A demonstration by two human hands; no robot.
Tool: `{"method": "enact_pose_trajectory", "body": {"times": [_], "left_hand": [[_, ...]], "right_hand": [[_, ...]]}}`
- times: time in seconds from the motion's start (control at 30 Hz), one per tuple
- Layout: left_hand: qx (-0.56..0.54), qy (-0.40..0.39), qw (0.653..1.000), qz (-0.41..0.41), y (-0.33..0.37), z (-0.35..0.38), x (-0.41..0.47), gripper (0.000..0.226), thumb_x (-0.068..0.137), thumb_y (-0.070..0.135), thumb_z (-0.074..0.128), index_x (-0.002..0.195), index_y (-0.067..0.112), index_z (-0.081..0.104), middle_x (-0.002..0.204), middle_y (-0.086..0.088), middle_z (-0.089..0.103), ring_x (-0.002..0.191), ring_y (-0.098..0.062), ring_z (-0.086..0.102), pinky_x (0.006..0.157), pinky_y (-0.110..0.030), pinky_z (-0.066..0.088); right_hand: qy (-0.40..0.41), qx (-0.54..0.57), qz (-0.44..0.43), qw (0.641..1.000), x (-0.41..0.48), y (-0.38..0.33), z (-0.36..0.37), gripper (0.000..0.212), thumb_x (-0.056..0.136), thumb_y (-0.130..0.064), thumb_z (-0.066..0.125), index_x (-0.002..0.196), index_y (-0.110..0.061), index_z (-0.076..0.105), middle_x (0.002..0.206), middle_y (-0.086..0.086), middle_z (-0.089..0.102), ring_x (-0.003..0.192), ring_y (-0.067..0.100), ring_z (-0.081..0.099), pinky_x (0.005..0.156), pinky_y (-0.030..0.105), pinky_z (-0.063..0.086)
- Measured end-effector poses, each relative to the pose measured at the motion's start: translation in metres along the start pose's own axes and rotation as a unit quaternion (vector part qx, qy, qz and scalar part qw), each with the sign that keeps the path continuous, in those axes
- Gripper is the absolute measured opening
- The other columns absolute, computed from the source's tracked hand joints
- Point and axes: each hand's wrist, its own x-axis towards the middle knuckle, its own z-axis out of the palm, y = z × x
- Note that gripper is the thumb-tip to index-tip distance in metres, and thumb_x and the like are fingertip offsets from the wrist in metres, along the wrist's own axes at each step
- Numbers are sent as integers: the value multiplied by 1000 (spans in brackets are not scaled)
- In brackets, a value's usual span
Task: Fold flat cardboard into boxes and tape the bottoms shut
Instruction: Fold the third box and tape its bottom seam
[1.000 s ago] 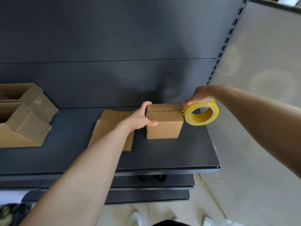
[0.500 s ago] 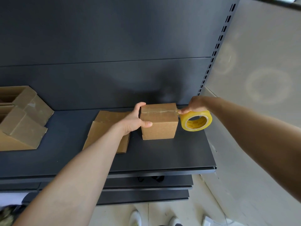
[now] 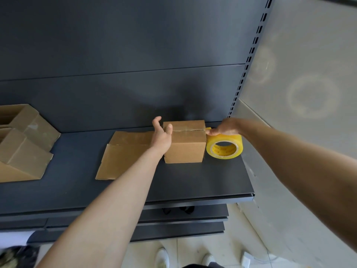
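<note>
A small folded cardboard box [image 3: 185,147] stands on the dark shelf [image 3: 193,182], with a taped seam running across its top. My left hand [image 3: 161,135] is at the box's upper left corner. Its thumb is by the top edge and its fingers are spread and lifted off the cardboard. A yellow tape roll [image 3: 224,149] rests on the shelf against the box's right side. My right hand [image 3: 225,128] grips the roll from above, and a strip of tape runs from it onto the box's top edge.
Flat cardboard [image 3: 123,155] lies left of the box, under my left forearm. Finished boxes [image 3: 25,144] are stacked on their sides at the far left. The shelf's back panel rises behind, a grey wall [image 3: 289,151] stands right, and lower shelves and the floor are below.
My right hand has lowered the tape roll down the box's right side onto the shelf. My left hand has loosened from the box's left side, and its fingers have lifted.
</note>
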Motion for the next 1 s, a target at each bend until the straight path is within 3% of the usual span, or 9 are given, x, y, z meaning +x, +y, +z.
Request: {"method": "enact_pose_trajectory", "body": {"times": [0.2, 0.37, 0.5, 0.57, 0.67, 0.77, 0.83, 0.93, 1.0], "left_hand": [[82, 138, 987, 8, 8, 1, 8, 33, 97, 36, 51, 111, 6, 54, 109, -10, 63, 100, -30, 60, 70, -32, 41], [52, 115, 992, -17, -7, -8, 9, 44, 90, 51, 55, 92, 7, 59, 89, -5, 62, 79, -20, 56, 51, -23, 34], [85, 77, 993, -14, -9, -17, 19, 52, 91, 57, 48, 75, 8, 55, 69, -5, 54, 75, -25, 54, 52, -28, 37], [102, 52, 992, -45, -6, -18, 20, 59, 91, 61, 42, 78, 5, 55, 78, -18, 53, 75, -29, 56, 60, -33, 42], [201, 57, 975, -72, 5, -17, 17, 61, 90, 65, 38, 100, 6, 54, 102, -13, 57, 94, -27, 57, 73, -35, 47], [335, 153, 924, 100, 19, -5, 2, 55, 92, 48, 52, 125, 5, 46, 128, -14, 48, 116, -29, 48, 92, -39, 42], [348, 108, 911, 192, 22, 11, -15, 56, 91, 51, 52, 125, 6, 49, 129, -13, 48, 121, -28, 44, 95, -38, 40], [390, 69, 893, 215, 16, 23, -29, 83, 81, 72, 47, 132, 6, 42, 135, -11, 43, 124, -27, 37, 101, -35, 34], [406, 72, 885, 216, 10, 19, -29, 92, 74, 79, 46, 132, 8, 39, 135, -9, 41, 121, -26, 38, 100, -34, 33]], "right_hand": [[-2, 21, -9, 1000, -5, -7, 15, 83, 63, -86, 51, 116, -23, 58, 117, 0, 58, 108, 27, 56, 89, 36, 43], [-13, 59, -8, 998, -11, -3, 35, 77, 70, -83, 49, 118, -23, 56, 117, 1, 56, 103, 23, 53, 85, 33, 39], [-18, 93, -41, 995, -17, -7, 41, 61, 75, -79, 46, 106, -29, 59, 110, -2, 61, 97, 20, 57, 85, 32, 43], [-14, 91, -51, 994, -23, -11, 42, 55, 81, -75, 43, 109, -30, 59, 108, -4, 59, 96, 18, 55, 85, 31, 40], [-2, 81, -47, 996, -27, -13, 43, 60, 84, -73, 39, 120, -29, 59, 112, -5, 58, 100, 18, 52, 87, 30, 38], [-2, 86, -35, 996, -33, -15, 50, 65, 84, -74, 40, 125, -26, 56, 120, -3, 58, 109, 21, 53, 90, 31, 38], [-3, 89, -38, 995, -41, -19, 55, 64, 88, -69, 39, 130, -23, 53, 129, 1, 56, 117, 23, 52, 92, 31, 38], [-19, 111, -62, 992, -47, -20, 59, 74, 86, -70, 42, 140, -20, 43, 143, 4, 47, 127, 25, 46, 101, 34, 37], [-104, 206, -68, 971, -47, -10, 61, 89, 70, -74, 60, 138, -19, 45, 140, 3, 52, 122, 25, 53, 104, 37, 41]]}}
